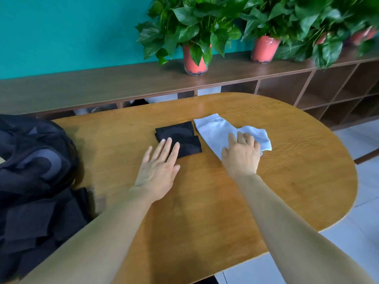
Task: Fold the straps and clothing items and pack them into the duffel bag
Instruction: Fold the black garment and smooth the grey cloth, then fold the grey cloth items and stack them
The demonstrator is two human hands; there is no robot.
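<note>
Your left hand (pixel 159 171) is lying flat, fingers straight, on the black folded piece (pixel 180 138) mid-table (pixel 205 201). Your right hand (pixel 242 154) is curling its fingers into the pale cloth (pixel 213 128) just beside it, with the long axis running far-left to near-right. The duffel bag (pixel 34 160) is sitting at the left edge, so your left hand is nearer. Contents are unclear.

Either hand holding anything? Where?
Left hand holds nothing: flat fingers rest on the black folded piece. Right hand curls on the white cloth near its middle; grip cannot be told.
</note>
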